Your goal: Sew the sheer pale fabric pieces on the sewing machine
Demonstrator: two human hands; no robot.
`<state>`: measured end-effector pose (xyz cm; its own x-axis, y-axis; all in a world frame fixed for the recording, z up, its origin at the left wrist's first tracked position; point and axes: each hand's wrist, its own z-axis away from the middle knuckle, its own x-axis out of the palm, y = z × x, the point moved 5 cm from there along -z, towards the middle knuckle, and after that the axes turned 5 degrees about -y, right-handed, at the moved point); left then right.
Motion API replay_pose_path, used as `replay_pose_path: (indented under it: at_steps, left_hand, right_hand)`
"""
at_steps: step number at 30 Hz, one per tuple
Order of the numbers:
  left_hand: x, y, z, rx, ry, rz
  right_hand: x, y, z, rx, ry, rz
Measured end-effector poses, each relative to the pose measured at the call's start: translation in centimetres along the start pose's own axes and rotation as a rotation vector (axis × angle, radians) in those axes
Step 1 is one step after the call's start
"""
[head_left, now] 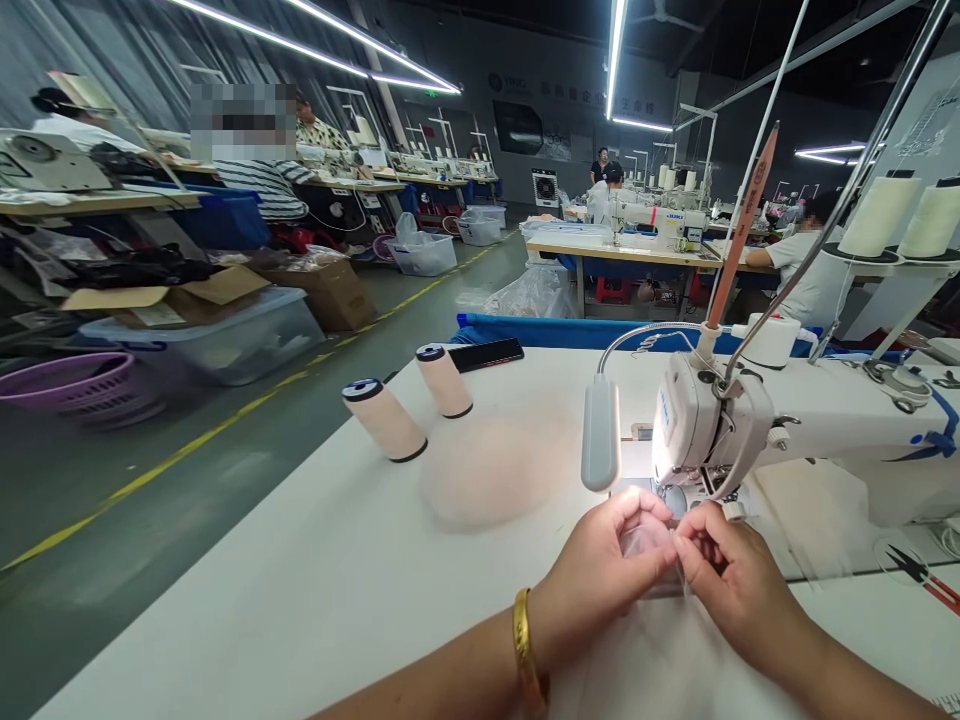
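Both hands meet just in front of the needle area of a white sewing machine (679, 415). My left hand (611, 560), with a gold bangle at its wrist, is closed on thin sheer fabric (667, 650) that hangs down toward me. Close beside it, my right hand (731, 575) pinches the same fabric, thumb and fingertips together. The fingertips of the two hands nearly touch. A lit lamp (601, 432) shines on them from the left of the machine head. The needle and presser foot are partly hidden.
Two thread cones (385, 420) (444, 381), a black phone (486, 355) and a pale sheer piece (495, 475) lie on the white table (247, 600). Red-handled snips (926, 580) are at the right. More sheer fabric (814, 510) lies under the machine arm. People work at machines beyond.
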<state>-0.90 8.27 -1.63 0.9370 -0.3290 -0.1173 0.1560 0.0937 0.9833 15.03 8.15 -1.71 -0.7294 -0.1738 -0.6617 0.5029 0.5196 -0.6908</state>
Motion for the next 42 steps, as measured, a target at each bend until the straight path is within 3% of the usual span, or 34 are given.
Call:
replay_pose_path:
  at_steps: [5,10,20,33,42]
  left_hand:
    - [0.4,-0.5,-0.1,-0.087,-0.114,0.065]
    - [0.0,-0.3,-0.1,-0.108,-0.044,0.039]
    - [0.0,0.4,0.2,0.036,0.048,-0.043]
    - [0.2,0.1,0.2,0.041,-0.001,-0.008]
    - [0.2,0.3,0.5,0.034,0.021,-0.038]
  right_hand:
    - [0.1,0.2,0.0,0.006,0.008,-0.014]
    - [0.1,0.3,0.0,0.035,0.011,-0.037]
    - [0.6,0.9,0.1,0.117,-0.13,-0.236]
    - [0.8,1.2,0.2,0.256,-0.225,-0.389]
    - [0.6,1.2,0.1,0.227,-0.154,-0.322]
